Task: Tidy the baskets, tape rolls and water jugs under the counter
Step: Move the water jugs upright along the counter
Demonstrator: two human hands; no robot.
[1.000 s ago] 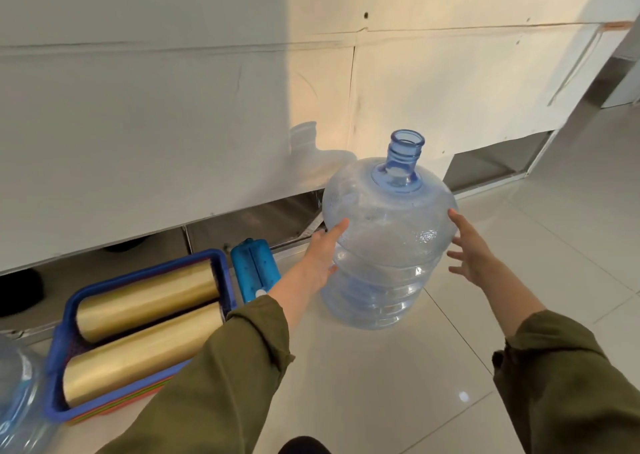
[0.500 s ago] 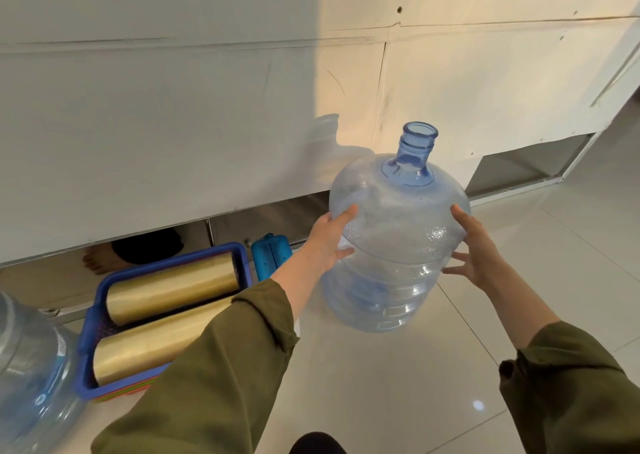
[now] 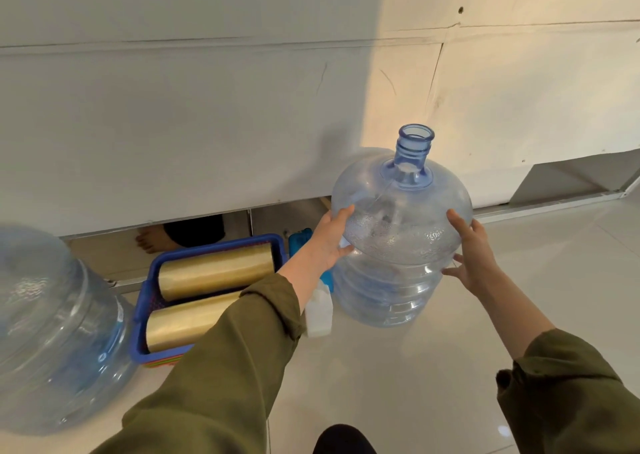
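An empty clear blue water jug (image 3: 398, 231) stands upright on the tiled floor before the counter panel. My left hand (image 3: 330, 237) presses its left shoulder and my right hand (image 3: 472, 251) its right side, so both grip it. A second jug (image 3: 52, 329) sits at the far left. Between them a blue basket (image 3: 145, 297) holds two gold tape rolls (image 3: 214, 270), one behind the other, on top of other coloured baskets.
The white counter panel (image 3: 242, 124) leaves a low gap at the floor. A person's bare foot (image 3: 152, 240) shows in that gap. A small blue object (image 3: 299, 242) and a white block (image 3: 318, 309) lie beside the basket. Another opening (image 3: 571, 179) is at right.
My hands went from reaching to closing on the jug's sides. The view has swung left, bringing the second jug and the foot under the counter into sight.
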